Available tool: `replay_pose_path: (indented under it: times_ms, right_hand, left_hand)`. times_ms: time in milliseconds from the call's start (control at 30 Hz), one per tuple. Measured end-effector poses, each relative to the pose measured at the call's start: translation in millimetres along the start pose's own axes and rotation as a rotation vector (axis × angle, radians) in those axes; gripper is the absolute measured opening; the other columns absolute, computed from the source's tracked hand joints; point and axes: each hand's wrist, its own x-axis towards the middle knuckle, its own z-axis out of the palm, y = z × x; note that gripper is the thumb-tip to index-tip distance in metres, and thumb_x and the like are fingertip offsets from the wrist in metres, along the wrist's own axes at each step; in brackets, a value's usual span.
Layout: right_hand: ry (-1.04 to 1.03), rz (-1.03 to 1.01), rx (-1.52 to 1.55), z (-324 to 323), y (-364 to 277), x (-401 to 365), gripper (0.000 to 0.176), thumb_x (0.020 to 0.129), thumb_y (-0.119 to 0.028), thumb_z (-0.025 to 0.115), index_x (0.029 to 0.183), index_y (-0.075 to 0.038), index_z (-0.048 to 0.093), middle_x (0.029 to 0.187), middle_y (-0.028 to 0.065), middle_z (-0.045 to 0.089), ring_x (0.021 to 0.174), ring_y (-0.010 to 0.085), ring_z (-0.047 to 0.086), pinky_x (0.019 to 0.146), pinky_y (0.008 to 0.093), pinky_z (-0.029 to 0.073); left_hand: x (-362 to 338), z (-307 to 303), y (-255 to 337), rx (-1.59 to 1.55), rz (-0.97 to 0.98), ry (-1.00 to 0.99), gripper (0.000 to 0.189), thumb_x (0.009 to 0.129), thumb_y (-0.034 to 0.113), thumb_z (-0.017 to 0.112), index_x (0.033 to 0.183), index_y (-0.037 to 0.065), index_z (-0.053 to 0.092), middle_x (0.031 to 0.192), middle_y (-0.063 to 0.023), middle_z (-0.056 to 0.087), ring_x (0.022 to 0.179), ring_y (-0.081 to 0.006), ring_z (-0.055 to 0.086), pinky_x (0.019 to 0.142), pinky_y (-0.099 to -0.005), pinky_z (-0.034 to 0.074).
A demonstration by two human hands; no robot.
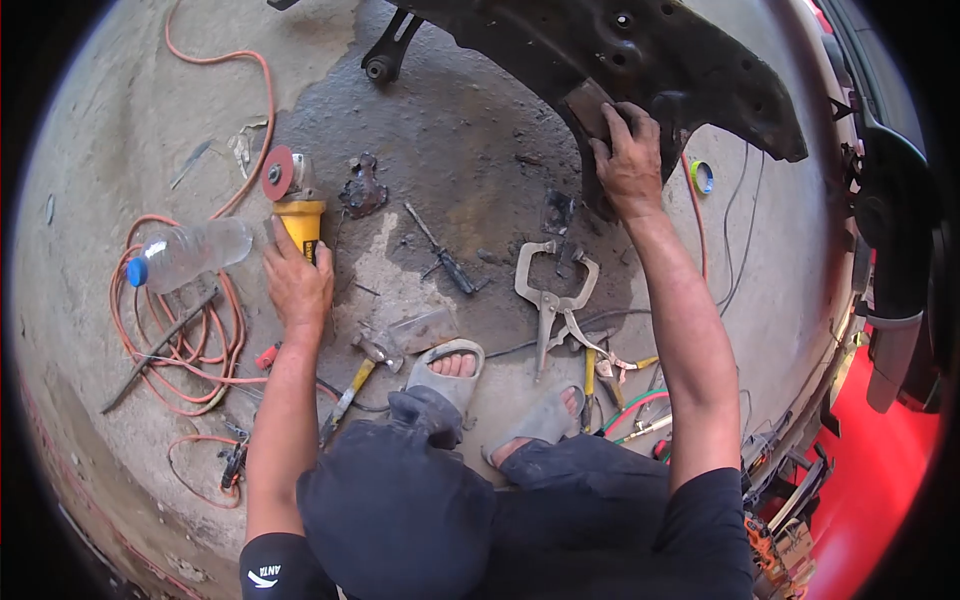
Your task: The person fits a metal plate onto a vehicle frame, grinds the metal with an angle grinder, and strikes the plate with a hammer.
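Observation:
My left hand is closed around the yellow body of an angle grinder. A reddish disc sits on the grinder's far end. Up and to the right, my right hand grips a small brownish metal plate against a large black metal car part. Its fingers lie along the plate's edge, and the palm side is hidden. Between the hands, a screwdriver and a dark, lumpy metal piece lie on the ground. A locking C-clamp rests below the right hand.
A water bottle lies by a coiled orange hose at left. A hammer and a flat metal piece are near my feet. A tape roll and thin cables lie at right, beside a red vehicle.

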Motion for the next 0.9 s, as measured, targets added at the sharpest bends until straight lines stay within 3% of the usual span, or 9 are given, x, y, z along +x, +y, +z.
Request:
replay_pose_path:
  times_ms: [900]
  right_hand:
    - [-0.046, -0.054, -0.010, -5.8, 4.9, -2.6, 0.054, 0.082, -0.005, 0.078, 0.134, -0.002, 0.064, 0.135, 0.0173, 0.058, 0.126, 0.0380, 0.055, 0.110, 0.0464, 0.047]
  left_hand:
    - [1.0, -3.7, 2.7, 0.002, -0.020, -0.013, 0.088, 0.092, 0.035, 0.070, 0.162, 0.005, 0.028, 0.125, -0.0264, 0.054, 0.117, -0.0443, 0.056, 0.100, -0.0531, 0.048]
